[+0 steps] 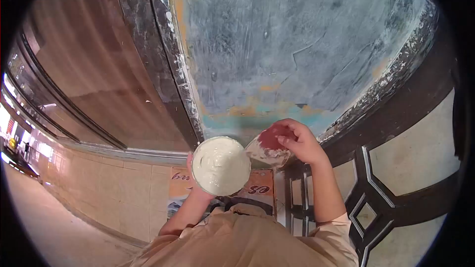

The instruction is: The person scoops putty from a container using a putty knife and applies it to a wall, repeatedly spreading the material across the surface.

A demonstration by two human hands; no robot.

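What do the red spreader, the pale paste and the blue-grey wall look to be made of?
Red spreader in the right hand: probably plastic or rubber; plain dull red, smeared pale along its lower part.
Pale paste: perhaps filler; thick and moist, with small glints and an uneven surface.
Blue-grey wall: likely plaster or skim coat; patchy, with raised ridges.

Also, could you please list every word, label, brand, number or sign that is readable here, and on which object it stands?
"es", as it appears in this view, possibly upside down: right part of the printed banner.
Left part of the banner: a few more letters, too unclear to read surely.
Tub of pale paste and red spreader: no text visible.
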